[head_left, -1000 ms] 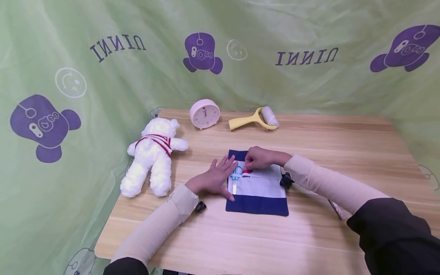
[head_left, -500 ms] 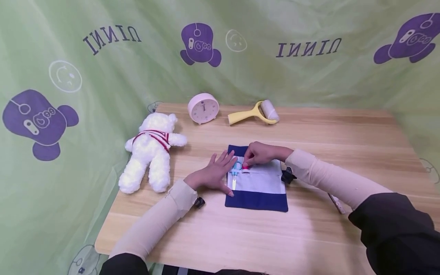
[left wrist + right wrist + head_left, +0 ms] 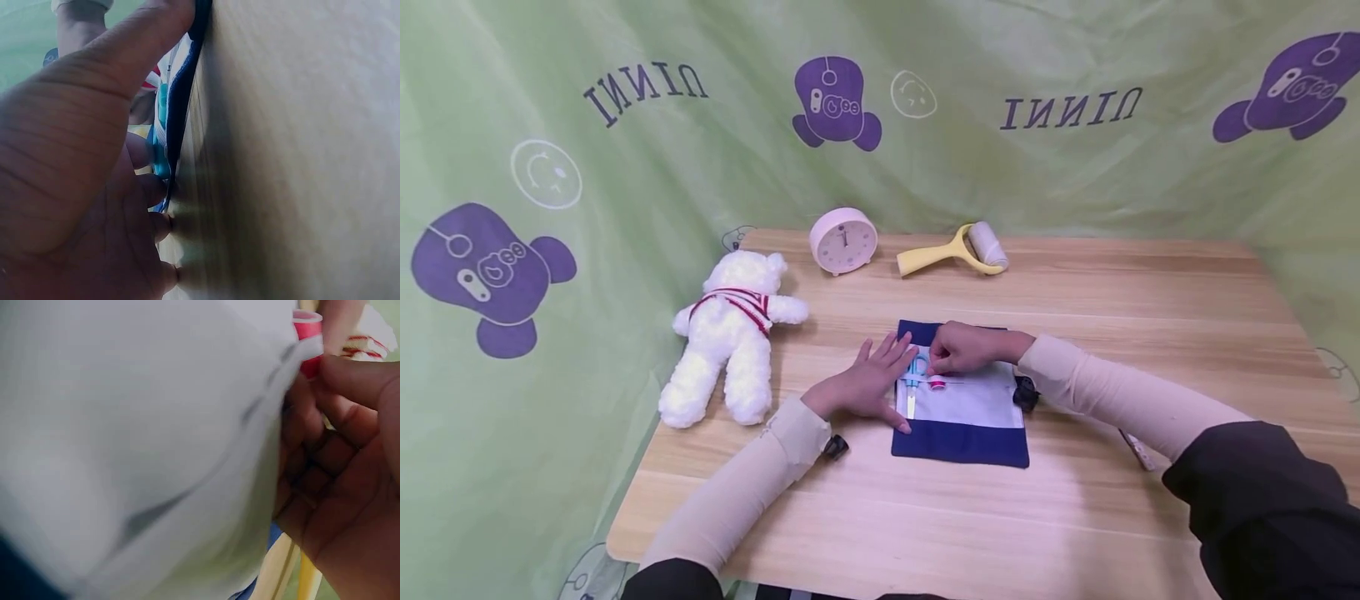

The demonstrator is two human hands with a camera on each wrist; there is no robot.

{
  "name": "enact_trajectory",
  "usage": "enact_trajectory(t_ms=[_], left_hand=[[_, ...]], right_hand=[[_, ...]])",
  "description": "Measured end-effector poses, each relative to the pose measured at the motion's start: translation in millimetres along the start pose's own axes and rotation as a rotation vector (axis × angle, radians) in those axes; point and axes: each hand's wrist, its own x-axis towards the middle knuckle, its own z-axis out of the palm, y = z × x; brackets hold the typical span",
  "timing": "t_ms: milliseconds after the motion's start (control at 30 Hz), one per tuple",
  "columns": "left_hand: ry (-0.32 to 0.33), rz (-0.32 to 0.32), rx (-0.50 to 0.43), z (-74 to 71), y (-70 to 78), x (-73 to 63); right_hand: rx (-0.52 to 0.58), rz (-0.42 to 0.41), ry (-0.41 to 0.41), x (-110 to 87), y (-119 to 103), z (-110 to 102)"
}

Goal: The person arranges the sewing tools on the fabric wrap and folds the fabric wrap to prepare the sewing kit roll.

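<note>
A navy cloth case (image 3: 958, 443) with a pale lining lies unfolded on the table. Under its white elastic band sit light-blue scissors (image 3: 912, 403), blades toward me, and beside them a small red thread spool (image 3: 937, 383). My left hand (image 3: 867, 385) lies spread over the case's left edge, fingertips beside the scissors' handles. From the far side, my right hand (image 3: 968, 347) pinches the spool's upper end, other fingers curled. In the right wrist view, the band crosses the red spool (image 3: 308, 347), and the thumb (image 3: 353, 378) touches it. In the left wrist view, the fingers stretch along the case's edge.
A white teddy bear (image 3: 726, 333) in a striped top lies at the left. Toward the back stand a pink clock (image 3: 844, 242) and a yellow-handled lint roller (image 3: 951, 252). A thin patterned object (image 3: 1137, 450) lies under my right forearm. A green curtain (image 3: 970, 175) hangs behind.
The red spool has slid toward me through the elastic band, and my right hand has lowered with it. My left hand stays in place. The whole view tilted slightly.
</note>
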Motion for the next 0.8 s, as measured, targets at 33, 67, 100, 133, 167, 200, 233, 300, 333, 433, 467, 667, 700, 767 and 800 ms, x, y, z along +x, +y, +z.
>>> enact_trajectory(t_ms=[33,67,100,133,167,200,233,300,333,433,467,667,700,767,800], left_hand=[[-0.001,-0.001,-0.003,0.2,0.1,0.1],[-0.004,-0.003,0.000,0.9,-0.2,0.4],[-0.006,-0.005,0.000,1.4,-0.5,0.8],[-0.006,-0.006,0.002,1.9,-0.8,1.0],[-0.005,-0.006,0.000,2.3,-0.9,1.0],[-0.003,-0.006,-0.004,2.6,-1.0,1.1],[0.000,-0.005,-0.008,2.9,-1.0,1.0],[0.005,-0.004,-0.009,3.9,-1.3,0.5],[0.005,0.003,-0.005,5.0,-0.4,2.0],[-0.005,0.011,0.001,7.1,2.1,5.4],[-0.012,0.013,0.000,7.6,2.7,6.3],[-0.004,-0.034,-0.021,1.8,7.1,10.9],[0.012,-0.050,-0.023,-0.4,8.1,11.3],[0.045,-0.071,-0.025,-4.8,10.0,12.1],[0.056,-0.068,-0.027,-6.9,11.4,12.5]], right_hand=[[0.002,-0.007,0.006,-1.6,-0.5,1.1],[0.005,-0.015,0.017,-3.1,-0.7,2.3],[0.012,-0.017,0.029,-4.7,-1.3,3.1],[0.016,-0.009,0.045,-6.1,-1.7,3.7],[0.021,-0.001,0.060,-7.5,-2.0,4.2],[0.025,0.014,0.074,-8.4,-2.2,4.5],[0.026,0.034,0.084,-9.1,-2.4,4.7],[0.011,0.064,0.098,-10.0,-2.3,5.1],[-0.005,0.082,0.108,-12.6,-0.9,5.5],[-0.055,0.115,0.150,-23.4,2.7,4.7],[-0.077,0.120,0.173,-29.1,3.3,3.1],[-0.149,0.233,0.366,-99.9,-4.7,-36.0],[-0.158,0.271,0.396,-117.5,-6.5,-45.6],[-0.184,0.334,0.443,-155.6,-7.2,-61.3],[-0.186,0.361,0.459,-175.3,-6.4,-66.6]])
